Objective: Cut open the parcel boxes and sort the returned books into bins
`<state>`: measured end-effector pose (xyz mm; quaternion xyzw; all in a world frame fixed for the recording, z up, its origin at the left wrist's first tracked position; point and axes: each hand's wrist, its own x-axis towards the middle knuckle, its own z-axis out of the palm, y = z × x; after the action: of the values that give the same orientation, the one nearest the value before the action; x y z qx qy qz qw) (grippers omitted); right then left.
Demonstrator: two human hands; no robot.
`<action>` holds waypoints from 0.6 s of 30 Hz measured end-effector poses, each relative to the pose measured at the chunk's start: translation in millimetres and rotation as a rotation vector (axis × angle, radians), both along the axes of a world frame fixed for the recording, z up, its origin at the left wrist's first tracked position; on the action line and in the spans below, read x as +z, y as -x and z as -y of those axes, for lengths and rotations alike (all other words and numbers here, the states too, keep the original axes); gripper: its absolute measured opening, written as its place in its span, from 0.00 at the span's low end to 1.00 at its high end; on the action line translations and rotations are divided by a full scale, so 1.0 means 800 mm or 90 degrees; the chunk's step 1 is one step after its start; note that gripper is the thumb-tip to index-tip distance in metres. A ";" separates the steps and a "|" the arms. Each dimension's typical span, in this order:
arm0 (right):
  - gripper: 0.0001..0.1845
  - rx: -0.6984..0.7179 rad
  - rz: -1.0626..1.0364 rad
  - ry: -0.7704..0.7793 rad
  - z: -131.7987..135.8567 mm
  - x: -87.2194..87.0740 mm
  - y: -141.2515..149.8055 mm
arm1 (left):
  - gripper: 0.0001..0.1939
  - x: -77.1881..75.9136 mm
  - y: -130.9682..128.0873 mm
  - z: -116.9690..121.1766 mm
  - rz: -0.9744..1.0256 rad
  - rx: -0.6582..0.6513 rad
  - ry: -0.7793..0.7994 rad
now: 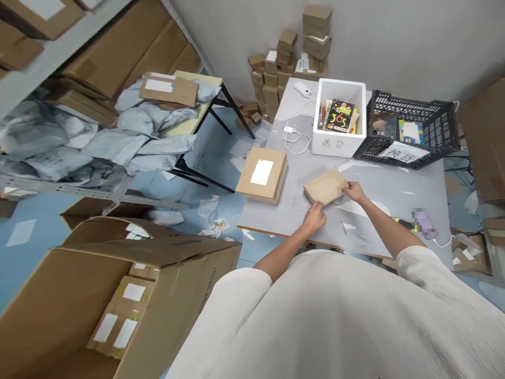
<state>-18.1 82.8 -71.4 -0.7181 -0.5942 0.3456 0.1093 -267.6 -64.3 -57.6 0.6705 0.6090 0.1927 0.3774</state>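
Note:
A small flat cardboard parcel (325, 185) lies tilted on the grey table (300, 221) in front of me. My left hand (314, 217) is closed on its near edge, thumb and fingers together. At the parcel's right corner, my right hand (355, 191) pinches the edge. To the left, a larger cardboard box (262, 173) with a white label rests on the table, apart from both hands. Scraps of torn paper (347, 227) lie to the right of my left hand.
Behind the parcel stand a white foam box (339, 145) of books and a black plastic crate (445, 126). A large open carton (173, 284) is at lower left. Grey mailing bags (130, 139) fill a shelf. Boxes (276, 79) are stacked by the wall.

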 end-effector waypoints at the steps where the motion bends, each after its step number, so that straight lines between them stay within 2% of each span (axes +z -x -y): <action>1: 0.22 -0.014 -0.001 0.003 0.007 0.001 -0.014 | 0.27 0.001 -0.010 0.001 -0.002 -0.008 0.002; 8: 0.25 -0.121 0.009 -0.005 0.057 0.004 -0.110 | 0.25 0.002 -0.079 0.003 0.003 -0.070 0.004; 14: 0.22 -0.191 0.028 -0.001 0.104 0.002 -0.168 | 0.33 -0.003 -0.128 0.006 -0.011 -0.084 0.022; 18: 0.16 -0.205 0.026 0.019 0.139 -0.002 -0.192 | 0.41 -0.010 -0.142 0.006 -0.021 -0.056 0.033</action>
<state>135.1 -28.1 -73.2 -0.8125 -0.4680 0.3177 0.1409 -154.2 -68.8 -65.3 0.6895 0.5901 0.1491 0.3927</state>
